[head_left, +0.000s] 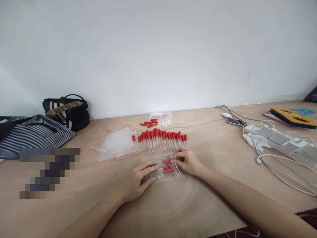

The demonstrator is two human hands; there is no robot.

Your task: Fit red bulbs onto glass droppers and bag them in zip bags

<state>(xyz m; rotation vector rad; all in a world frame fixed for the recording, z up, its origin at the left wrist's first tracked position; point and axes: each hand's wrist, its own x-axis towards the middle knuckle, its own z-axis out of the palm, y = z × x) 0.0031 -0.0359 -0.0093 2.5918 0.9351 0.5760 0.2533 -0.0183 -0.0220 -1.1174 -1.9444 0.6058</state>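
A clear zip bag (160, 177) lies flat on the table, with several droppers with red bulbs (168, 166) inside it. The red bulbs point towards its red-lined zip edge on the right. My right hand (187, 161) pinches that zip edge near its upper corner, fingers closed. Across the bag's left end rests my left hand (141, 177), its fingers stretched out and the thumb apart from them. Just beyond the bag, a row of loose droppers (158, 138) is spread out with red bulbs facing away from me.
Flat zip bags (116, 143) lie in a pile left of the droppers. Loose red bulbs (150, 123) and a clear packet (160, 118) are near the wall. Chargers (279, 137) and white cables (262, 158) occupy the right; a striped bag (37, 132) and black bag (71, 114) the left.
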